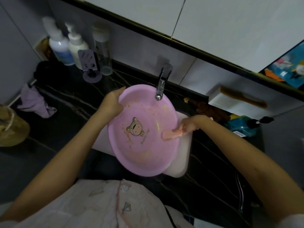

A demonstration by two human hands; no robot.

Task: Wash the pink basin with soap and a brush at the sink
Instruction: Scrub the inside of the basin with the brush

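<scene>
The pink basin (144, 145) lies over the white sink (182, 158), under the chrome tap (160, 89). A cartoon figure is printed on its bottom, and orange smears dot the inside. My left hand (112, 102) grips the basin's far left rim. My right hand (189, 125) holds a pink brush (171, 134) whose head lies against the basin's inner right wall.
Several bottles (65, 48) and a purple holder (89, 66) stand at the back left of the dark counter. A purple cloth (35, 102) lies left. A white box with a brown comb (243, 97) and a blue item (241, 127) are on the right.
</scene>
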